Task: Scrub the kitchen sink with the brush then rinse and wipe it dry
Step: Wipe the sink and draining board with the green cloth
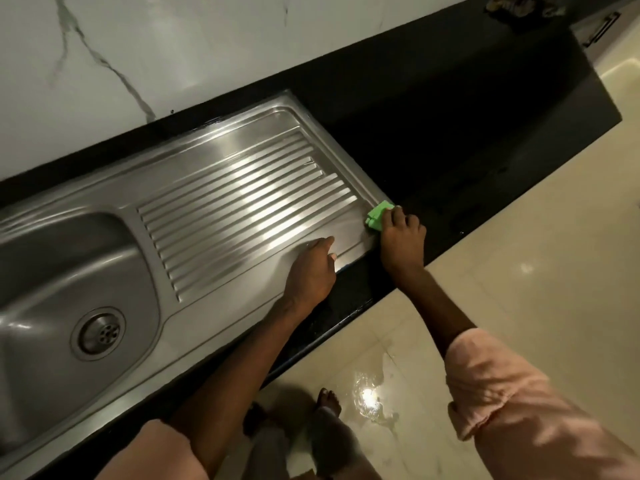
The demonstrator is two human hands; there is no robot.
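A stainless steel sink (207,161) is set into a black counter, its basin with a round drain (98,333) at the left and a ribbed drainboard (242,209) at the right. My right hand (401,239) grips a green scrubber (377,216) at the drainboard's near right corner. My left hand (313,268) rests flat on the drainboard's front edge, fingers straight, holding nothing.
The black counter (467,133) runs on to the right of the sink. A white marble-patterned wall (138,46) stands behind it. A puddle of water (370,393) shines on the cream floor tiles by my bare feet. A dark object (519,8) lies at the counter's far end.
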